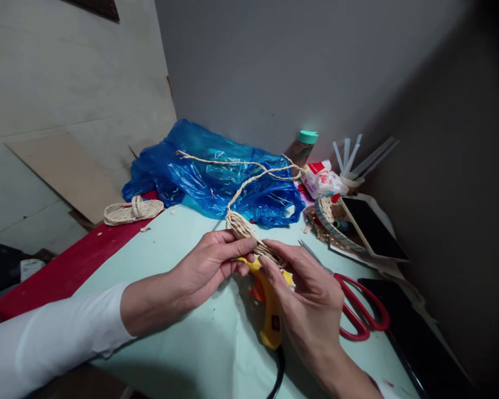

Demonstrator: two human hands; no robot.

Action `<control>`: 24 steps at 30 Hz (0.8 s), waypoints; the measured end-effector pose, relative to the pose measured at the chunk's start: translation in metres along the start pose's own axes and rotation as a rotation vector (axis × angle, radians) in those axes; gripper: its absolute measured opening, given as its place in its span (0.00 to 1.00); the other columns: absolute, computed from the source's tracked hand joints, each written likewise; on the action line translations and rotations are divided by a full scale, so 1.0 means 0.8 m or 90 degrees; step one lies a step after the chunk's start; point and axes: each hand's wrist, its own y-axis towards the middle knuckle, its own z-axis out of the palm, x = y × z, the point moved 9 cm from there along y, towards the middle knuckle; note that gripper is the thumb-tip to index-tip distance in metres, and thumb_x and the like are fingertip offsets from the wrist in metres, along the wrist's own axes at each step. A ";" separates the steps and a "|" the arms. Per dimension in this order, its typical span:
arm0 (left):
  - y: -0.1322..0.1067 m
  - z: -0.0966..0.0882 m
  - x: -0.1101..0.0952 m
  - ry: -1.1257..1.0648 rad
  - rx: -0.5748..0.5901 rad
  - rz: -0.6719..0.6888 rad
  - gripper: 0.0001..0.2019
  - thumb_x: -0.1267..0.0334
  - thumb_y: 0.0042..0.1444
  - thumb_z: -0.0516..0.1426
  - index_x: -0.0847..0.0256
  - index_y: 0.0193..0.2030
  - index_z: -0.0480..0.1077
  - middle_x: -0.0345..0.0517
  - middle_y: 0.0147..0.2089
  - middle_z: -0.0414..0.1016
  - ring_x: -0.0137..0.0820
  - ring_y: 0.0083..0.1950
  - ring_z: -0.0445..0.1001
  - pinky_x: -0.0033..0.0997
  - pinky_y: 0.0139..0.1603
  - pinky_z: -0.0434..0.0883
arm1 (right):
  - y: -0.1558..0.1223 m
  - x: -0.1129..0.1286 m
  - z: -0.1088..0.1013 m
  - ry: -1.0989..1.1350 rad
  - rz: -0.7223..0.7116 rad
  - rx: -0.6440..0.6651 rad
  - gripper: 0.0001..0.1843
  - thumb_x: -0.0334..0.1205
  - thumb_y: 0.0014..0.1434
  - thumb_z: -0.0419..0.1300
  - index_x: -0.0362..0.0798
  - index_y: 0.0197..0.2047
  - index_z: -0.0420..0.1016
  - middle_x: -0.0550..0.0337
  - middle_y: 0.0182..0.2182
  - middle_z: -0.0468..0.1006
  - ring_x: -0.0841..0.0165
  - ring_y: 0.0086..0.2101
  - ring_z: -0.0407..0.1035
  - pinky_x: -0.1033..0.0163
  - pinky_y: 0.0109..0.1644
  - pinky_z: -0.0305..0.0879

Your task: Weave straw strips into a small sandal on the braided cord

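Between my two hands is a coiled piece of braided straw cord [243, 228], shaped like a small oval sole. My left hand [216, 260] pinches its near left side between thumb and fingers. Fingers of my right hand [305, 282] close on its right end and cover part of it. From the coil's far end a loose length of straw cord [249, 182] runs up over the blue plastic bag. Beneath my hands lies a yellow glue gun [271, 316] with a black cable, its front partly hidden. A small finished straw slipper [133, 211] rests at the left.
A crumpled blue plastic bag [199, 166] fills the table's back. Red-handled scissors [360, 310] lie right of my right hand. Farther right are a woven basket [336, 224], a tablet [372, 227], glue sticks [349, 155], a tissue pack [322, 178] and a green-capped bottle [303, 144].
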 end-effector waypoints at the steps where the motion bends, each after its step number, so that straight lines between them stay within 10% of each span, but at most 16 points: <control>1: 0.001 0.001 0.003 -0.018 0.010 -0.006 0.06 0.66 0.51 0.66 0.66 0.30 0.75 0.42 0.31 0.73 0.22 0.30 0.69 0.20 0.30 0.67 | -0.001 -0.002 -0.001 0.000 0.011 -0.004 0.13 0.28 0.58 0.62 0.49 0.46 0.78 0.57 0.37 0.81 0.68 0.35 0.75 0.64 0.39 0.72; 24: 0.012 -0.015 -0.008 0.042 -0.027 0.080 0.04 0.69 0.51 0.64 0.67 0.34 0.75 0.43 0.33 0.73 0.23 0.31 0.68 0.23 0.34 0.67 | 0.002 -0.026 0.014 0.082 0.166 0.065 0.13 0.38 0.62 0.60 0.51 0.50 0.78 0.56 0.45 0.81 0.64 0.43 0.76 0.60 0.47 0.73</control>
